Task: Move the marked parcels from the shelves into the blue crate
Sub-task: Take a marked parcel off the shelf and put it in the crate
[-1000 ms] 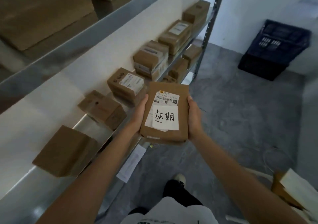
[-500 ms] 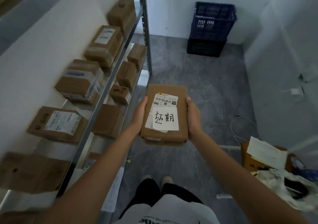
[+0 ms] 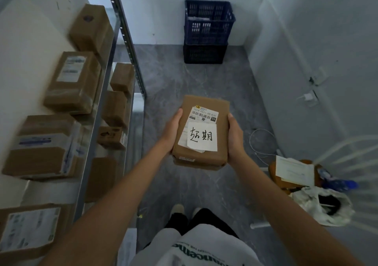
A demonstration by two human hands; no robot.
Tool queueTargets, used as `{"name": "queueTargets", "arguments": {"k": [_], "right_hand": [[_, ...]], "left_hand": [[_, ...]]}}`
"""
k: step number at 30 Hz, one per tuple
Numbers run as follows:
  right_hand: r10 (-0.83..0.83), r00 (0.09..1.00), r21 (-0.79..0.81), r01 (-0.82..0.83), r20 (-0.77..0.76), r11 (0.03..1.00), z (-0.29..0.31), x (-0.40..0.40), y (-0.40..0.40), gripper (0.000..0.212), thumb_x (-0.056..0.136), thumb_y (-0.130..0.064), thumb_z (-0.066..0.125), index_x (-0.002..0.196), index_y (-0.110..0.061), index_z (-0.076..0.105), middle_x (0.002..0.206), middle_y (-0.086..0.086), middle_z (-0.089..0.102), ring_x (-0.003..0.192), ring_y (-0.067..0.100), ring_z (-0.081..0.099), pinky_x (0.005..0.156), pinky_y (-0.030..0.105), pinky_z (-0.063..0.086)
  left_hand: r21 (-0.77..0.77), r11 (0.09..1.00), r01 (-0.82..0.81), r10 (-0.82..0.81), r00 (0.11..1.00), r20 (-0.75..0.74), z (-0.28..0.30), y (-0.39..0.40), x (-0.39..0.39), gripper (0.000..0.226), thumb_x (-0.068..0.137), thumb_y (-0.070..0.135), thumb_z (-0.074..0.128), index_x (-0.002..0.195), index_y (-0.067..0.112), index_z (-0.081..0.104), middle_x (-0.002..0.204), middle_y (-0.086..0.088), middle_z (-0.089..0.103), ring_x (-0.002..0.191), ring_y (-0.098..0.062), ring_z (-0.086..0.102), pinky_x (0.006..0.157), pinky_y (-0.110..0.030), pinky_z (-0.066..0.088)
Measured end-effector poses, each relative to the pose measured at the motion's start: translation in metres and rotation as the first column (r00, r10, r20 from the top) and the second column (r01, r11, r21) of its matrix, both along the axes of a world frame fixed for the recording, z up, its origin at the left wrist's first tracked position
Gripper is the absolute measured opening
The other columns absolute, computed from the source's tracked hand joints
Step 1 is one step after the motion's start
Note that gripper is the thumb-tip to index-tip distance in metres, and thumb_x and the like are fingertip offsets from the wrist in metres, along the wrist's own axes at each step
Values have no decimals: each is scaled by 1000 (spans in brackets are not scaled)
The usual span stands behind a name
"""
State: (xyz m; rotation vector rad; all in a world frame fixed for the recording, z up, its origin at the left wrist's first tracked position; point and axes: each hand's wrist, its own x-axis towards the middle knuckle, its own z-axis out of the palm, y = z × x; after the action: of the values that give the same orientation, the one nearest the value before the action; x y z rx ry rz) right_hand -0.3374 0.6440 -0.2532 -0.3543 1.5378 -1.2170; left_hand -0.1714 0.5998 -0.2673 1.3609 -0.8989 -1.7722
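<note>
Parcel (image 3: pixel 204 143) between both hands' fingers (image 3: pixel 232 120)

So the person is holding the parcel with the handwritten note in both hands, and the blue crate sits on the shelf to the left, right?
Not quite. The head view shows the blue crate on a darker crate on the floor ahead, not on the shelf. Both hands do hold the parcel.

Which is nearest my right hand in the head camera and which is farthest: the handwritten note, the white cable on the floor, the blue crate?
1. Handwritten note: on the held parcel, just left of the right hand.
2. White cable: looped on the floor to that hand's right.
3. Blue crate: straight ahead against the far wall, stacked on a black crate.
</note>
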Motion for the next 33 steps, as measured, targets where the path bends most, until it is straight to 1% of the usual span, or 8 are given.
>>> {"name": "queueTargets", "arguments": {"k": [3, 6, 11, 15, 17, 20, 29, 33], "right_hand": [[-53, 998, -1, 53, -14, 999, -1, -13, -22, 42, 95, -48, 49, 111, -14, 68, 90, 7, 77, 79, 23, 75, 56, 29, 58], [-87, 996, 3, 87, -10, 996, -5, -28, -48, 40, 95, -46, 50, 112, -15, 68, 87, 4, 77, 75, 19, 75, 54, 26, 57], [-128, 992, 10, 128, -6, 992, -16, -63, -105, 39, 95, -46, 51, 114, -17, 68, 97, 7, 76, 91, 27, 73, 72, 37, 61], [-147, 989, -10, 147, 21, 989, -16, -96, -153, 39, 95, -44, 51, 117, -16, 67, 107, 11, 74, 100, 30, 71, 85, 44, 59], [-152, 988, -4, 152, 19, 988, -16, -115, -177, 40, 96, -44, 51, 118, -14, 67, 109, 13, 73, 103, 33, 69, 90, 49, 56], [-142, 990, -3, 142, -8, 990, -12, -141, -214, 39, 95, -44, 52, 116, -15, 68, 105, 11, 74, 100, 31, 70, 82, 42, 60], [-83, 996, 18, 83, -16, 996, -20, -178, -331, 37, 93, -45, 54, 115, -18, 68, 100, 7, 76, 92, 26, 73, 71, 34, 61], [-58, 998, 13, 58, -14, 998, -23, -189, -399, 36, 94, -43, 54, 114, -17, 68, 101, 9, 75, 91, 26, 73, 65, 31, 60]], "left_hand": [[1, 998, 55, -55, 998, -4, -1, -26, -14, 47, 101, 43, 33, 114, 11, 64, 96, -9, 73, 81, -19, 72, 62, -25, 56], [12, 997, 74, -74, 997, 8, -5, -58, -31, 51, 101, 44, 34, 120, 8, 63, 106, -14, 71, 92, -26, 70, 74, -32, 57], [-8, 997, 80, -79, 996, 29, -10, -118, -68, 45, 101, 39, 37, 117, 6, 63, 84, -2, 74, 70, -12, 72, 55, -20, 54], [11, 998, 66, -67, 995, 73, -12, -172, -105, 46, 99, 42, 42, 118, 6, 64, 98, -11, 72, 76, -17, 70, 55, -21, 54], [22, 998, 63, -65, 993, 101, -10, -196, -122, 44, 97, 44, 44, 110, 9, 68, 93, -9, 73, 73, -18, 70, 54, -21, 54], [17, 996, 85, -86, 994, 60, -8, -230, -147, 39, 99, 44, 41, 97, 17, 70, 76, 0, 76, 66, -13, 72, 51, -21, 53], [20, 999, 45, -46, 999, 21, -15, -338, -180, 40, 102, 38, 36, 97, 16, 68, 78, 0, 76, 70, -15, 73, 53, -21, 54], [32, 999, 12, -13, 1000, 17, -21, -402, -190, 46, 101, 40, 37, 115, 6, 65, 101, -13, 72, 85, -23, 70, 68, -30, 58]]}}
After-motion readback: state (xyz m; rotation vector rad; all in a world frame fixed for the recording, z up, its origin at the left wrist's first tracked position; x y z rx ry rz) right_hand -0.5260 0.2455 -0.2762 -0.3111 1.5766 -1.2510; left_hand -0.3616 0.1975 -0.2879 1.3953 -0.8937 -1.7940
